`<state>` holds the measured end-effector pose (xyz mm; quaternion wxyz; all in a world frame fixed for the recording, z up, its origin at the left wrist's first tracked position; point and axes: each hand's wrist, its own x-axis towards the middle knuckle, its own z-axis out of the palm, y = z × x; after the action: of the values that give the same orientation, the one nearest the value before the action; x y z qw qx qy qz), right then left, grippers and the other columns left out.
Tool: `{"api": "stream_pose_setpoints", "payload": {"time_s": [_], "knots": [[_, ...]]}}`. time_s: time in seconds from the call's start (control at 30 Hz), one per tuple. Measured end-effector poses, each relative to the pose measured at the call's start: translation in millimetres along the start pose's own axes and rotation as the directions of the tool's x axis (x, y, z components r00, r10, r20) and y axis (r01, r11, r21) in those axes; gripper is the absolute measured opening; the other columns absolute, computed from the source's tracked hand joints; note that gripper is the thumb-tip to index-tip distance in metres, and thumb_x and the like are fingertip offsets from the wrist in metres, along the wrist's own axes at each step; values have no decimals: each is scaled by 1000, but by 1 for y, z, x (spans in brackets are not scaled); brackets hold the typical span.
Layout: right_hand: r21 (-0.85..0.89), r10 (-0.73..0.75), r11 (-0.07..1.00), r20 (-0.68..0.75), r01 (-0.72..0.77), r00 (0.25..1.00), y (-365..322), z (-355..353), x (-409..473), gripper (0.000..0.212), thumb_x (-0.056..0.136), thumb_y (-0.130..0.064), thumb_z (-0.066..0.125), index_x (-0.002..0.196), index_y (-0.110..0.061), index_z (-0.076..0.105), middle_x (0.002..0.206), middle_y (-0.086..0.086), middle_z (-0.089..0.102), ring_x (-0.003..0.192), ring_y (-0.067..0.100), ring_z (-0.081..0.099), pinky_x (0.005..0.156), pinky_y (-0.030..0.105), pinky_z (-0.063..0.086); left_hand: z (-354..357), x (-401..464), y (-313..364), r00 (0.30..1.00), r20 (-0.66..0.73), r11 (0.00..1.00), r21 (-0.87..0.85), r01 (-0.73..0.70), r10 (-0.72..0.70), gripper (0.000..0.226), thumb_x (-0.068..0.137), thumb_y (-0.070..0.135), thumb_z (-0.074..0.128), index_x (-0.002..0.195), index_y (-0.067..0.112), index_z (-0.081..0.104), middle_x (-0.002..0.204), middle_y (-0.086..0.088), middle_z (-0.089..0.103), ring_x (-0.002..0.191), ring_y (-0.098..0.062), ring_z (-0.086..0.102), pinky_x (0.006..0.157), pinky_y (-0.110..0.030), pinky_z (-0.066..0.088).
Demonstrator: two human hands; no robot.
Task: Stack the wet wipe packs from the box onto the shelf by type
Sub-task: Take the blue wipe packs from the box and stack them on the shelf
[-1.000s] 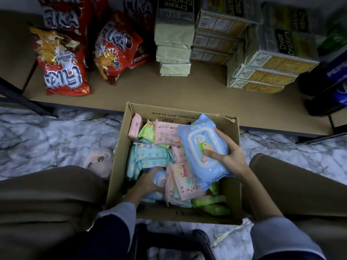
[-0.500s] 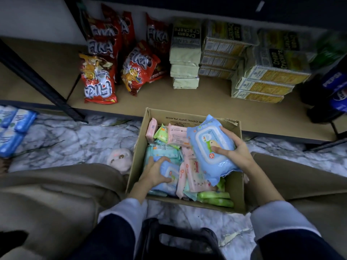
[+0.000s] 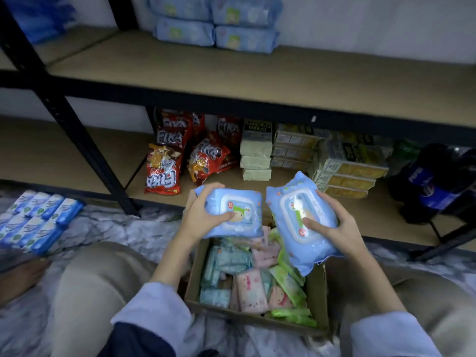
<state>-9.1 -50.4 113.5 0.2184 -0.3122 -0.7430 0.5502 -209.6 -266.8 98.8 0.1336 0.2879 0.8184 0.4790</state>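
Your left hand (image 3: 203, 217) grips blue pack (image 3: 233, 213), right hand (image 3: 332, 228) grips second blue pack (image 3: 301, 220); fingers curled round both, above box (image 3: 195, 274). Matching blue stack (image 3: 216, 24) on far upper shelf (image 3: 257, 73). Risk: slick film slips during reach, or stack topples.

The left blue pack (image 3: 233, 213) is pale blue with a white oval lid panel, a small red round sticker and a green-capped cartoon figure. The right blue pack (image 3: 301, 220) is the same pale blue, its white lid marked in green and yellow. The cardboard box (image 3: 318, 300) is brown; inside lie pink packs (image 3: 251, 289) with a speckled print, mint-teal packs (image 3: 226, 261) and bright green packs (image 3: 293, 311). The upper shelf (image 3: 257, 76) is tan with a black frame and carries pale blue stacked packs (image 3: 216, 21). Below stand red snack bags (image 3: 162, 168) with white lettering. The floor (image 3: 108, 228) is white-grey marbled.
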Motion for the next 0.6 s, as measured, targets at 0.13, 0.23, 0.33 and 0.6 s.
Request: {"api": "stream_pose_setpoints", "payload": {"time_s": [0.13, 0.23, 0.33, 0.6], "knots": [[6, -111, 994, -46, 111, 993, -56, -26, -5, 62, 66, -16, 83, 120, -37, 58, 127, -16, 57, 114, 6, 54, 78, 9, 45, -30, 11, 64, 979, -88, 981, -46, -188, 183, 53, 70, 29, 79, 109, 45, 48, 117, -5, 45, 91, 14, 41, 75, 1, 32], [9, -185, 982, -96, 187, 978, -98, -47, -5, 63, 64, -17, 83, 118, -37, 58, 125, -16, 58, 113, 7, 55, 78, 13, 45, -52, 21, 112, 927, -212, 944, -53, -326, 308, 52, 61, 47, 74, 106, 51, 48, 116, -3, 49, 96, 20, 39, 76, 6, 29], [37, -251, 966, -133, 258, 959, -137, -66, 3, 64, 57, -26, 82, 115, -40, 60, 119, -15, 62, 108, 8, 60, 84, 27, 51, -70, 41, 153, 877, -310, 905, -99, -413, 367, 52, 60, 48, 73, 104, 51, 46, 115, -3, 49, 95, 19, 40, 75, 6, 29], [57, -339, 931, -236, 361, 911, -199, -82, 78, 56, 67, -14, 82, 116, -31, 60, 114, -14, 61, 104, 9, 59, 82, 23, 46, -65, 132, 208, 873, -321, 899, -119, -422, 367, 51, 71, 22, 79, 113, 33, 52, 116, -13, 48, 99, -13, 41, 72, -13, 32]]}}
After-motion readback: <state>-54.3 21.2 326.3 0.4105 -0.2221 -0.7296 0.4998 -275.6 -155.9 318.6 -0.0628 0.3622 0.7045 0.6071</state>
